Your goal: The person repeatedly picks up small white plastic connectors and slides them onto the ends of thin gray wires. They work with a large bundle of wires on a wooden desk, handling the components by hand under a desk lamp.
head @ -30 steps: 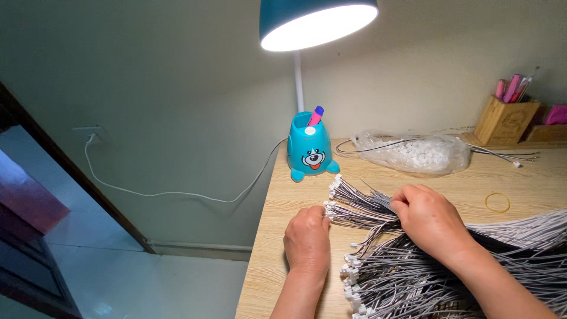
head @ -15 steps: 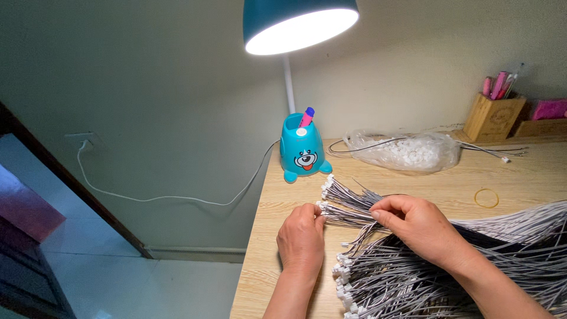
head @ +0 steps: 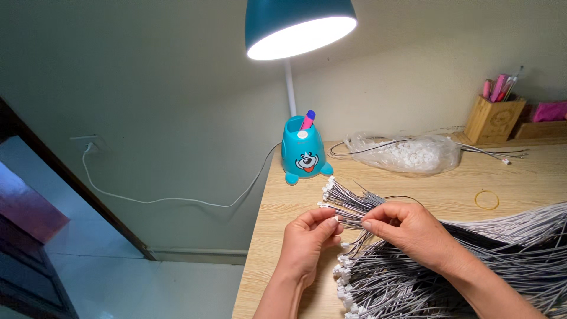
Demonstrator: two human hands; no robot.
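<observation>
Head view: at a wooden desk (head: 413,189) under a teal lamp (head: 300,26), the left hand (head: 307,239) pinches one white connector (head: 336,218) while the right hand (head: 410,230) grips a fanned bundle of grey wires (head: 348,201) above a larger heap (head: 449,277). Sorting appears under way; separating a single lead likely calls for a fine fingertip pull.

The left hand (head: 307,242) is pinching a white connector (head: 335,219) at a wire's end, while the right hand (head: 407,227), at its 3 o'clock, is closing its grip on a fanned bundle of grey wires (head: 348,201) lying on the wooden bench (head: 431,186). A teal desk lamp base (head: 304,152) is standing at 12 o'clock.
</observation>
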